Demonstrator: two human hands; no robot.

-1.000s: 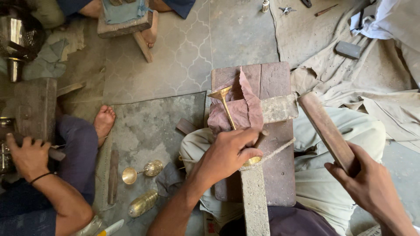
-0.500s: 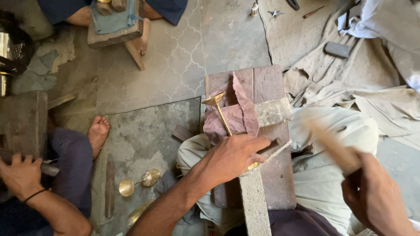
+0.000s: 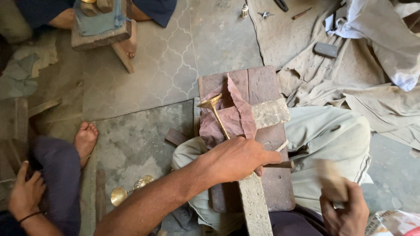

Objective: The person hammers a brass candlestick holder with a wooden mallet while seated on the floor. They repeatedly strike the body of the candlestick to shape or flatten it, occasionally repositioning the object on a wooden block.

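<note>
A: Well, where is the left hand (image 3: 238,158)?

B: Just below the middle of the view, palm down on the wooden block (image 3: 267,85) across the person's lap. Its fingers are clamped over the lower end of a brass goblet (image 3: 215,111), pinning it to the wood.

A: And how does the goblet lie?

B: On its side, over a reddish cloth (image 3: 234,116). The slim stem runs from the hand up toward eleven o'clock and ends in the small flared cup, whose mouth faces away up the block. Whether anything is in the cup I cannot tell. A thin metal rod (image 3: 280,164) pokes out from under the fingers toward three o'clock.

A: The right hand?

B: The right hand (image 3: 345,209) is at five o'clock, fist clenched around a wooden mallet (image 3: 330,179), which is blurred, well apart from the goblet.

A: What else sits on the block?

B: A pale stone slab (image 3: 270,112) lies crosswise at two o'clock from the left hand, touching the cloth. A long stone bar (image 3: 253,207) runs from under the hand toward six o'clock.

A: Anything on the floor?

B: At eight o'clock two more brass pieces (image 3: 127,190) lie on a grey slab; one shows an open, shallow bowl, seemingly empty. Beside them is another person's bare foot (image 3: 85,139), and that person's hand (image 3: 26,192) at the far left edge.
</note>
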